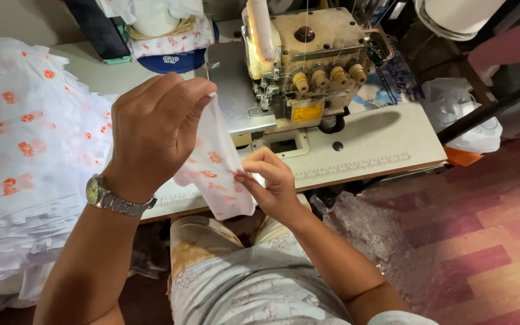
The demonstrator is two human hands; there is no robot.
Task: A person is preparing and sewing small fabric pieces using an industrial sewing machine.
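Cloth piece (215, 165) held up before the serger (302, 66).
Left hand (154, 129) pinches its top edge, right hand (272, 183) grips its lower side; not yet under the needle, stack (25, 150) waiting alongside.

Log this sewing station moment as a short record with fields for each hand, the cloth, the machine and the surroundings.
left hand: raised, pinching the top edge of the cloth piece; wristwatch on the wrist
right hand: pinching the cloth's lower edge
cloth piece: white with orange print, held in the air before the table
machine: overlock sewing machine on the table, four yellow knobs
left side: stack of printed fabric
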